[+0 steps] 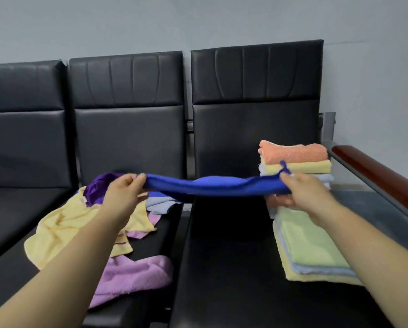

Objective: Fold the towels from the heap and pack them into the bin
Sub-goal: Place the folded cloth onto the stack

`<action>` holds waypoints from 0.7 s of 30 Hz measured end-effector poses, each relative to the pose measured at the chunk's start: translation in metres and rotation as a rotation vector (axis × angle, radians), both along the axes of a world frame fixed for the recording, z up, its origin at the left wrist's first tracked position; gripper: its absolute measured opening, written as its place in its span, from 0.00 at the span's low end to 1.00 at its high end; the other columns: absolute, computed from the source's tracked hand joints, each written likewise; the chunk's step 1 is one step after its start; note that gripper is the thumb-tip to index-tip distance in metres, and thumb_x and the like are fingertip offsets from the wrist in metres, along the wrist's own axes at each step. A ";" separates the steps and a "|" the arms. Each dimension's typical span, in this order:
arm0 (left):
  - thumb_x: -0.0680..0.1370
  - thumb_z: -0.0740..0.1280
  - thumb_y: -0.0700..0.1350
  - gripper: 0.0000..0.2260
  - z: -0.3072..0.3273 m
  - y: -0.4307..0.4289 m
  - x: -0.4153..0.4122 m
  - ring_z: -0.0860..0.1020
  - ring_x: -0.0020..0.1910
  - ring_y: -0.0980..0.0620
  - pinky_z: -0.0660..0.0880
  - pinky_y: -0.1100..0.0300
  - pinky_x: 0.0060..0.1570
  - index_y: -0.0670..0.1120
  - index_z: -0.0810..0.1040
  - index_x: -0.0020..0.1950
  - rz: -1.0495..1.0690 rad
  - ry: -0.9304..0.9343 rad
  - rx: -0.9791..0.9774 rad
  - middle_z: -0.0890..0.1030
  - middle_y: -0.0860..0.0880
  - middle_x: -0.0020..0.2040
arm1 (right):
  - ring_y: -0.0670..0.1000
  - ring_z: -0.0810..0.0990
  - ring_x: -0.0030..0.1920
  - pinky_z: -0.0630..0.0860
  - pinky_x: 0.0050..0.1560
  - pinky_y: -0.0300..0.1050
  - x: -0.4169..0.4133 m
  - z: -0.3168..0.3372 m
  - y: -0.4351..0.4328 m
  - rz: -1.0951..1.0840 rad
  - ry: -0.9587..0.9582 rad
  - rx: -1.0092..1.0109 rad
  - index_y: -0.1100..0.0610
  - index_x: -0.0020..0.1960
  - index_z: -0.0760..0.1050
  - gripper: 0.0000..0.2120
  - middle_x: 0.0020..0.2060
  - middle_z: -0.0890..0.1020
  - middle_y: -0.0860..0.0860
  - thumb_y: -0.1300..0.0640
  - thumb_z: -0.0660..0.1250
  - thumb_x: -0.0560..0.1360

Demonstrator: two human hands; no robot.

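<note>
A blue towel (212,185) is stretched out in the air between my two hands, above the black seats. My left hand (125,188) pinches its left end and my right hand (299,188) pinches its right end. Below my left arm lies the loose heap: a yellow towel (63,230), a purple one (99,185), a lilac one (132,273) and a pale blue one (160,204). On the right seat stand two piles of folded towels: a far stack (295,159) with an orange towel on top, and a near stack (309,247) topped by a light green one. No bin is in view.
A row of black padded seats (224,256) with tall backrests runs along a grey wall. A dark red wooden armrest (382,176) on a metal frame borders the right end.
</note>
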State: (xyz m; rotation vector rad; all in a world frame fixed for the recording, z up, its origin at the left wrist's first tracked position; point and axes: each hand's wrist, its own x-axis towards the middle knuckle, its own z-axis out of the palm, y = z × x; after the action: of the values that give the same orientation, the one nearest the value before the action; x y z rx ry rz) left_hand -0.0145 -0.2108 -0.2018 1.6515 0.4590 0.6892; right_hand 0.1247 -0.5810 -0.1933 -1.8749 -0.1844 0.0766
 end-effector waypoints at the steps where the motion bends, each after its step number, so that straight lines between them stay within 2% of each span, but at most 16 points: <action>1: 0.84 0.65 0.45 0.13 -0.020 -0.001 -0.007 0.81 0.38 0.54 0.80 0.57 0.41 0.40 0.78 0.42 -0.003 0.094 0.075 0.80 0.46 0.37 | 0.55 0.82 0.39 0.76 0.43 0.49 -0.010 -0.016 -0.002 0.010 -0.050 -0.188 0.59 0.41 0.77 0.18 0.39 0.84 0.57 0.49 0.63 0.84; 3: 0.84 0.65 0.47 0.16 -0.053 0.004 -0.018 0.82 0.39 0.51 0.78 0.52 0.43 0.38 0.79 0.42 -0.050 0.286 0.184 0.82 0.47 0.36 | 0.53 0.75 0.35 0.67 0.37 0.49 -0.024 -0.040 -0.003 0.067 -0.104 -0.460 0.57 0.35 0.70 0.20 0.33 0.78 0.53 0.49 0.63 0.83; 5: 0.83 0.66 0.51 0.18 -0.074 0.013 -0.025 0.81 0.38 0.49 0.74 0.53 0.41 0.37 0.80 0.41 -0.083 0.404 0.238 0.82 0.48 0.34 | 0.51 0.72 0.34 0.64 0.36 0.49 -0.036 -0.053 0.000 0.114 -0.115 -0.631 0.56 0.35 0.67 0.21 0.33 0.75 0.52 0.48 0.63 0.83; 7: 0.82 0.67 0.53 0.20 -0.081 0.018 -0.030 0.77 0.35 0.48 0.73 0.54 0.38 0.37 0.80 0.41 -0.058 0.442 0.270 0.81 0.47 0.33 | 0.51 0.71 0.34 0.63 0.35 0.49 -0.045 -0.058 0.004 0.127 -0.163 -0.713 0.56 0.36 0.66 0.21 0.33 0.74 0.53 0.47 0.63 0.83; 11: 0.82 0.65 0.53 0.21 -0.076 0.014 -0.034 0.72 0.33 0.48 0.71 0.54 0.35 0.35 0.79 0.44 -0.050 0.419 0.269 0.76 0.44 0.34 | 0.50 0.68 0.33 0.62 0.35 0.48 -0.056 -0.053 0.008 0.176 -0.243 -0.623 0.55 0.34 0.64 0.22 0.31 0.71 0.51 0.48 0.65 0.82; 14: 0.83 0.66 0.52 0.21 -0.073 0.014 -0.037 0.70 0.32 0.48 0.69 0.55 0.35 0.36 0.77 0.41 -0.050 0.444 0.256 0.72 0.44 0.32 | 0.49 0.67 0.33 0.62 0.35 0.47 -0.062 -0.050 0.006 0.231 -0.150 -0.689 0.55 0.34 0.63 0.21 0.30 0.69 0.50 0.49 0.65 0.82; 18: 0.83 0.66 0.51 0.18 -0.076 0.016 -0.042 0.70 0.30 0.47 0.69 0.61 0.30 0.39 0.79 0.39 -0.037 0.558 0.260 0.73 0.44 0.32 | 0.52 0.73 0.38 0.64 0.35 0.45 -0.063 -0.042 0.005 0.229 -0.010 -0.798 0.58 0.36 0.70 0.17 0.36 0.76 0.54 0.53 0.64 0.82; 19: 0.83 0.66 0.51 0.18 -0.077 0.018 -0.042 0.69 0.31 0.46 0.68 0.60 0.32 0.39 0.79 0.39 -0.026 0.593 0.283 0.74 0.44 0.32 | 0.53 0.75 0.36 0.65 0.35 0.46 -0.062 -0.041 0.004 0.217 0.036 -0.781 0.58 0.36 0.71 0.16 0.35 0.77 0.55 0.53 0.64 0.81; 21: 0.83 0.65 0.52 0.19 -0.080 0.022 -0.042 0.70 0.33 0.45 0.69 0.57 0.34 0.39 0.79 0.40 -0.005 0.643 0.309 0.74 0.43 0.34 | 0.51 0.76 0.27 0.66 0.35 0.47 -0.061 -0.043 0.001 0.196 0.133 -0.671 0.58 0.37 0.71 0.12 0.26 0.77 0.53 0.56 0.64 0.79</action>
State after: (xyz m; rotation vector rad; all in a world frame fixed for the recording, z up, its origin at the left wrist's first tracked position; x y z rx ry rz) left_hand -0.0562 -0.1887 -0.2817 2.1637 0.8328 0.2103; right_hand 0.0633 -0.5799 -0.2363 -2.5030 -0.2729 0.4426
